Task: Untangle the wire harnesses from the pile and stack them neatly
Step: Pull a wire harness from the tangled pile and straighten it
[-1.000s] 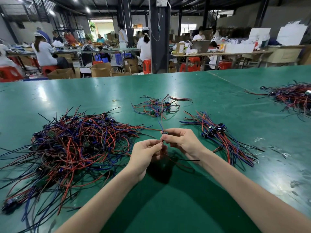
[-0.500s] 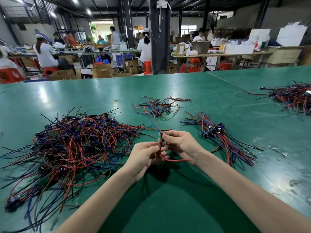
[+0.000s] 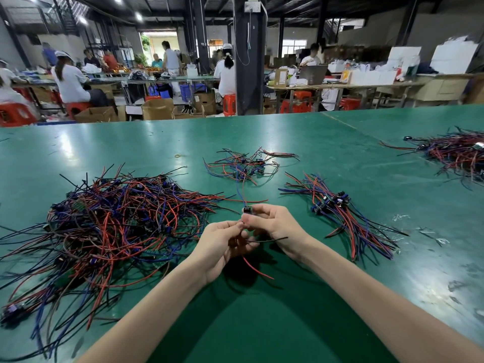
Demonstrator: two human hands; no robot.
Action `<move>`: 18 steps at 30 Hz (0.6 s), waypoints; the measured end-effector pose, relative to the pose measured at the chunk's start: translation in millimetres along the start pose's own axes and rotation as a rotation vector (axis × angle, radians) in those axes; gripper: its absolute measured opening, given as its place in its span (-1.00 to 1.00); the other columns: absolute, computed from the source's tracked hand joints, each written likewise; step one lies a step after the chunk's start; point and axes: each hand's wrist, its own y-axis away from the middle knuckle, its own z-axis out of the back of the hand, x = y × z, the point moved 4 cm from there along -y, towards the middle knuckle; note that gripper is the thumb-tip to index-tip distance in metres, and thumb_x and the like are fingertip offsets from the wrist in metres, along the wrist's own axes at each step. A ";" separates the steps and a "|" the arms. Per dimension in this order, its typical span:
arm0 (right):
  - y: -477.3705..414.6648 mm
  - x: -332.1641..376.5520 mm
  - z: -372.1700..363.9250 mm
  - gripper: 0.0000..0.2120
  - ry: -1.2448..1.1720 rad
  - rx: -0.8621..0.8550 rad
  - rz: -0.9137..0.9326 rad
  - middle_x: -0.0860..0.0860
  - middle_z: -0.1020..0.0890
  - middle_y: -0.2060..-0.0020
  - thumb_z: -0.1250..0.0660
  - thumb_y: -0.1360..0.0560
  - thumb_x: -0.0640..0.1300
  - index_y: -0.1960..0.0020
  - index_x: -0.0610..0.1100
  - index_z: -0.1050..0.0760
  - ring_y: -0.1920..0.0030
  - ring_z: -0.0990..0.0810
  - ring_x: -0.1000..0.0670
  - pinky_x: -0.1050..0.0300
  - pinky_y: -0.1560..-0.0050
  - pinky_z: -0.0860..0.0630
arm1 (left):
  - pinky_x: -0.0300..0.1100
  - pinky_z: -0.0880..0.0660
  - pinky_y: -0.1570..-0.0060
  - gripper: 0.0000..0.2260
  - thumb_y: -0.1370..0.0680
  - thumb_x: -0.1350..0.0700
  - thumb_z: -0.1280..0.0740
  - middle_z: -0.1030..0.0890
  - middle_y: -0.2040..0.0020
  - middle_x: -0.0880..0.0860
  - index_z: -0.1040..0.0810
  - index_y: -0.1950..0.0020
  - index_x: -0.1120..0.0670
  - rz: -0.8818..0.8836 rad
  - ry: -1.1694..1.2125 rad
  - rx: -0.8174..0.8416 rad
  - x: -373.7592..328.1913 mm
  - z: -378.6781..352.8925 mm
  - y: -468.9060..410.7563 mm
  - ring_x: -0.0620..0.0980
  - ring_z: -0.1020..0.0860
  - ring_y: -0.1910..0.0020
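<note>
One wire harness (image 3: 247,210) was held above the table's (image 3: 262,323) near edge, between tangled pile (image 3: 112,221) and neat stack (image 3: 340,213), right hand (image 3: 277,226) pinching its connector, left hand (image 3: 225,244) gripping the trailing wires, apparently to straighten them for stacking.

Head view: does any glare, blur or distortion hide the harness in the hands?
In the head view, ceiling lights leave pale glare on the green table far left and near right, none on the held harness; the left hand and right hand, both pinching it, cast a dark shadow beneath; background workers look soft; wide-angle distortion stretches the frame's edges.
</note>
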 end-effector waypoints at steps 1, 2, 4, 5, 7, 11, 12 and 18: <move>0.7 -0.3 0.2 -0.83 0.025 0.005 0.006 -0.14 -0.60 0.17 -0.38 -0.46 -0.33 -0.04 -0.30 -0.52 0.27 -0.56 0.03 0.18 0.17 -0.52 | -0.22 -0.58 0.41 -0.83 -0.60 0.33 -0.16 -0.49 0.47 0.06 -0.49 0.12 0.30 -0.003 0.010 -0.012 -0.4 0.1 0.4 -0.08 -0.53 0.50; 1.1 -0.6 0.7 -0.78 0.041 -0.006 0.012 -0.15 -0.58 0.15 -0.38 -0.44 -0.36 -0.08 -0.35 -0.51 0.24 -0.53 0.02 0.18 0.15 -0.49 | -0.23 -0.58 0.43 -0.84 -0.60 0.33 -0.17 -0.49 0.46 0.06 -0.49 0.13 0.29 -0.004 0.014 -0.021 -0.8 0.2 0.8 -0.08 -0.53 0.51; 1.0 -0.3 1.8 -0.75 0.034 -0.048 0.023 -0.14 -0.56 0.19 -0.38 -0.43 -0.39 -0.09 -0.42 -0.50 0.22 -0.49 0.01 0.20 0.15 -0.44 | -0.26 -0.55 0.47 -0.86 -0.59 0.33 -0.20 -0.49 0.46 0.06 -0.51 0.13 0.29 -0.008 0.012 -0.035 -1.5 0.4 1.9 -0.10 -0.52 0.53; 0.8 0.3 1.7 -0.78 0.017 -0.059 0.027 -0.11 -0.58 0.23 -0.38 -0.42 -0.40 -0.06 -0.39 -0.53 0.23 -0.50 0.02 0.22 0.14 -0.43 | -0.27 -0.54 0.49 -0.87 -0.58 0.33 -0.22 -0.50 0.45 0.05 -0.52 0.14 0.29 -0.013 0.010 -0.039 -2.0 0.4 2.5 -0.12 -0.50 0.54; 0.2 0.5 1.9 -0.85 -0.025 -0.067 0.022 -0.06 -0.61 0.27 -0.38 -0.42 -0.40 0.02 -0.29 -0.57 0.27 -0.53 0.05 0.20 0.11 -0.44 | -0.30 -0.51 0.52 -0.88 -0.56 0.34 -0.25 -0.53 0.45 0.06 -0.54 0.13 0.30 -0.026 0.010 -0.041 -2.7 -0.3 3.0 -0.13 -0.48 0.55; 0.1 -0.8 4.3 -0.86 -0.107 -0.079 -0.016 -0.08 -0.64 0.28 -0.36 -0.42 -0.41 0.08 -0.23 -0.59 0.38 -0.57 0.07 0.20 0.21 -0.52 | -0.30 -0.50 0.50 -0.89 -0.54 0.39 -0.25 -0.57 0.41 0.11 -0.57 0.10 0.33 -0.042 -0.026 -0.022 -1.9 -1.7 3.5 -0.12 -0.50 0.53; 0.0 -1.1 4.8 -0.86 -0.126 -0.083 -0.024 -0.08 -0.65 0.29 -0.36 -0.43 -0.41 0.08 -0.23 -0.59 0.40 -0.58 0.07 0.21 0.25 -0.54 | -0.30 -0.51 0.48 -0.89 -0.54 0.39 -0.25 -0.58 0.39 0.11 -0.57 0.10 0.33 -0.043 -0.047 -0.013 -1.6 -1.6 3.4 -0.12 -0.51 0.51; -2.3 1.7 10.0 -0.86 -0.241 -0.117 -0.058 -0.06 -0.67 0.35 -0.30 -0.45 -0.44 0.10 -0.26 -0.57 0.41 -0.60 0.05 0.25 0.31 -0.57 | -0.29 -0.53 0.45 -0.90 -0.53 0.38 -0.27 -0.59 0.39 0.11 -0.58 0.10 0.30 -0.043 -0.103 0.038 0.0 -2.4 4.4 -0.11 -0.54 0.49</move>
